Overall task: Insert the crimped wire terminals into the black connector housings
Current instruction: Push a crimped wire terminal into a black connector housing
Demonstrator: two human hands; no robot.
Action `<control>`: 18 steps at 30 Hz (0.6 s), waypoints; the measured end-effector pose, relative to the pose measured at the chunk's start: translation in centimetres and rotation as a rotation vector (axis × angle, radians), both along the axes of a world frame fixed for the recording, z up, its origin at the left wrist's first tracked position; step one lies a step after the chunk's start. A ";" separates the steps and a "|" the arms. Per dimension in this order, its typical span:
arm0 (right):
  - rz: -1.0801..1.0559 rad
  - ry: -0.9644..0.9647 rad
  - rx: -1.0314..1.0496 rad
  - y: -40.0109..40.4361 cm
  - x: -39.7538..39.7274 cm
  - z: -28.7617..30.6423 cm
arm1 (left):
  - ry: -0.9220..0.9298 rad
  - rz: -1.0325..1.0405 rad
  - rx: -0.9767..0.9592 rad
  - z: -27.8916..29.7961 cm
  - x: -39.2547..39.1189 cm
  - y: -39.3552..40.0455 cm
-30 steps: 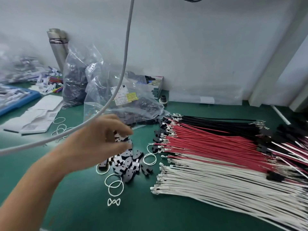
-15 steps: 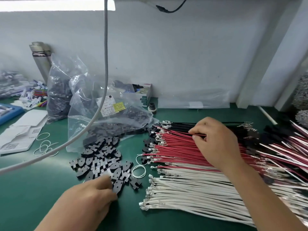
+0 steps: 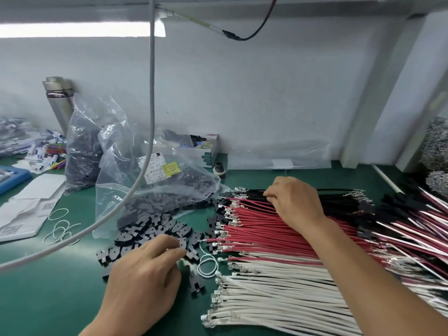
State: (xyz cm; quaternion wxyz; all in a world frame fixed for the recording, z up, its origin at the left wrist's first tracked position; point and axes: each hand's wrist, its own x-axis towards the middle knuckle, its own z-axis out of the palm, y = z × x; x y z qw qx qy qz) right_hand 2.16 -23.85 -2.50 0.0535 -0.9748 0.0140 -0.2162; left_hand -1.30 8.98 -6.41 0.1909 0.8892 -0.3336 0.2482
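Black connector housings [image 3: 155, 229]: flat, piled | left hand [image 3: 145, 270] pinching one | right hand [image 3: 294, 202] pinching black wires [image 3: 334, 198]

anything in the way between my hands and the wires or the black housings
Nothing visible. The left hand is already at the loose black housings, and the right hand rests on the wires with fingertips at the black ones.

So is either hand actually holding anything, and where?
Left hand pinches a black housing by its edge. Right hand fingers the black wires mid-length; a firm hold cannot be told.
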 end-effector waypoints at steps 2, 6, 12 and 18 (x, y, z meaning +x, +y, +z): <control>-0.006 -0.014 -0.085 0.0 -0.7 0.8 | -0.029 -0.006 -0.053 0.1 0.0 -0.1; 0.040 -0.189 -0.207 0.0 -2.3 2.5 | -0.071 0.008 -0.187 0.5 -0.1 -0.2; 0.068 -0.748 -0.206 0.9 -6.6 3.4 | 0.077 0.132 -0.091 3.2 2.8 0.2; 0.119 -0.408 -0.091 1.5 -8.1 -0.8 | 0.328 -0.039 0.437 6.0 7.4 -3.1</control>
